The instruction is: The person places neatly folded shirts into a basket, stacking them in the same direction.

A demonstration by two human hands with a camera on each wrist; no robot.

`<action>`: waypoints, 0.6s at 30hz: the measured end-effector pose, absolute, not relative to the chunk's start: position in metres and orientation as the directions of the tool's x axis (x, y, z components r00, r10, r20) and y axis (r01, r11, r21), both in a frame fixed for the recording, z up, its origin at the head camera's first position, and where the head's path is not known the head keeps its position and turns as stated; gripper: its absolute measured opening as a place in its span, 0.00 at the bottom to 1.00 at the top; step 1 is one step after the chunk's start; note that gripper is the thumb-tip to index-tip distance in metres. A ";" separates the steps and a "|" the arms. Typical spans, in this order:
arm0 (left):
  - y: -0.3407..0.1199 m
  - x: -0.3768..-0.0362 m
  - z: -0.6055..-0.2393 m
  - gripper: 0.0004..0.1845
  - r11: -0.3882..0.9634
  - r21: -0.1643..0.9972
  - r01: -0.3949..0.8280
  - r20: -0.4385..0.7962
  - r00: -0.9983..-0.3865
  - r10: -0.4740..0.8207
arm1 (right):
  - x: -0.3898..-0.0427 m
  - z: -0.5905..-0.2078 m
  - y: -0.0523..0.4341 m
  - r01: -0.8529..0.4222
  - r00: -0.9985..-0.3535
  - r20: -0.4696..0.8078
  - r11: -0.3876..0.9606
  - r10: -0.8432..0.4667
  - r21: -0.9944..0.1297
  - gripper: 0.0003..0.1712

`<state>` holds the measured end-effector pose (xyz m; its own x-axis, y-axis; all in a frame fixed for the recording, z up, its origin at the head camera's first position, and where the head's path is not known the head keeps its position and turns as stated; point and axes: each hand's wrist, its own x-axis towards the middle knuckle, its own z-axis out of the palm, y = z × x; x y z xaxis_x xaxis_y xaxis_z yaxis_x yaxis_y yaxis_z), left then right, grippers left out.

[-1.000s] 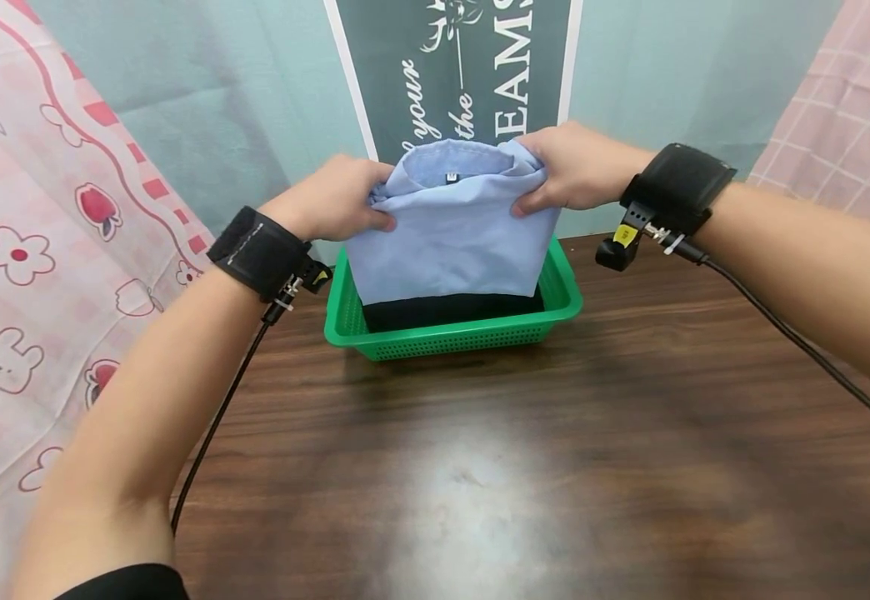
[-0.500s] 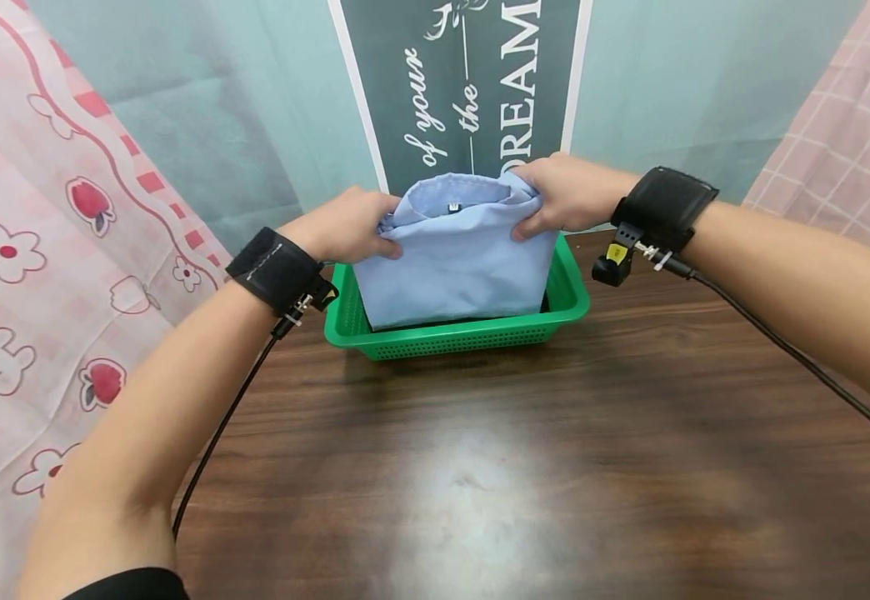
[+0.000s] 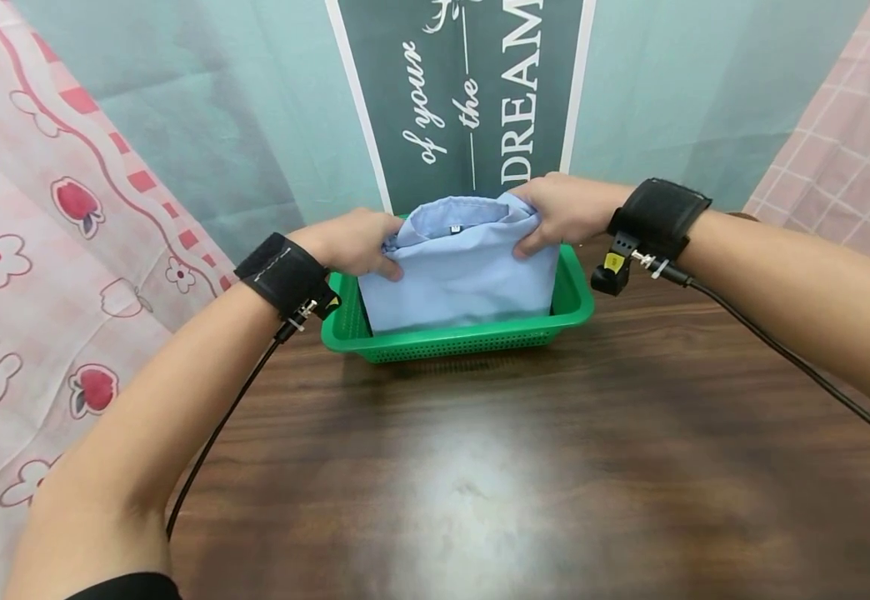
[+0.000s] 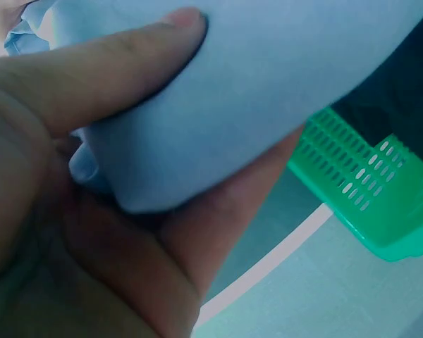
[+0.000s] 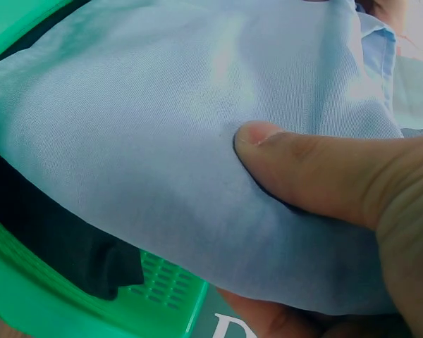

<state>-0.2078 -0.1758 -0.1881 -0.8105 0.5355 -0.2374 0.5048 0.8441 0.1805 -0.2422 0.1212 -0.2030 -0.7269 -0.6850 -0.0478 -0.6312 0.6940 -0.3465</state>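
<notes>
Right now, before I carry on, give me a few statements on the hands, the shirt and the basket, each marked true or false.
1. Both hands grip the light blue shirt. True: the left hand and the right hand pinch its top corners.
2. The green basket holds nothing but the shirt. False: a dark garment lies under it.
3. The basket stands on a wooden table. True.
4. The shirt lies flat on the table. False: it hangs from the hands into the basket.
</notes>
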 end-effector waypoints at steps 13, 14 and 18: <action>-0.179 -0.244 -0.201 0.19 0.837 0.238 0.493 -0.346 -0.762 0.547 | -0.269 -0.217 0.123 -0.593 -0.719 -0.134 0.703 -0.682 -0.393 0.28; -0.179 -0.247 -0.203 0.19 0.836 0.240 0.494 -0.353 -0.757 0.549 | -0.271 -0.219 0.123 -0.589 -0.720 -0.140 0.706 -0.679 -0.395 0.28; -0.180 -0.257 -0.207 0.20 0.840 0.237 0.488 -0.393 -0.743 0.542 | -0.278 -0.225 0.123 -0.578 -0.728 -0.142 0.711 -0.671 -0.400 0.31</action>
<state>-0.2572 -0.1803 -0.2069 -0.7429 0.5422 -0.3927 0.4877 0.8401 0.2373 -0.2780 0.1235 -0.2249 -0.7277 -0.6710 -0.1418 -0.5780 0.7113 -0.4000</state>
